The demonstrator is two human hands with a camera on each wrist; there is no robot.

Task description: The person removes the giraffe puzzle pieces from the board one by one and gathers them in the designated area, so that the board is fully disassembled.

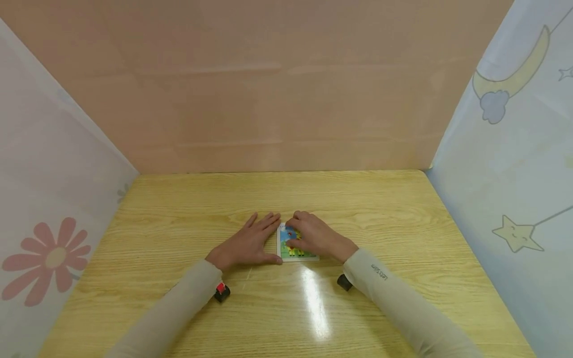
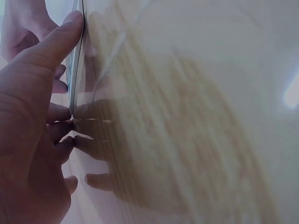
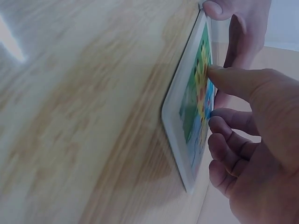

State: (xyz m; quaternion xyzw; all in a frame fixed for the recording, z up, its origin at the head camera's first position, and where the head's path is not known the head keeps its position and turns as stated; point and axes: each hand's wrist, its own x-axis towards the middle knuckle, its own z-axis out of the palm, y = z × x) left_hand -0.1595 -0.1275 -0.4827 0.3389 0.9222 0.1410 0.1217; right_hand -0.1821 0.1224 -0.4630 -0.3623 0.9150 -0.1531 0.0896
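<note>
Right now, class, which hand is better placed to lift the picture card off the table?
Probably the right hand: it lies on the card, thumb on its face. The left hand lies flat beside it, touching its left edge.

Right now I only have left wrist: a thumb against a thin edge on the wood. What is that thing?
Observer: A small picture card, white-bordered, lying flat on the wooden table.
Operator: Where is the other hand?
Observer: The right hand lies on top of the card, thumb on the printed face.
Operator: And the left one?
Observer: The left hand lies flat on the table, fingers straight, against the card's left edge.
</note>
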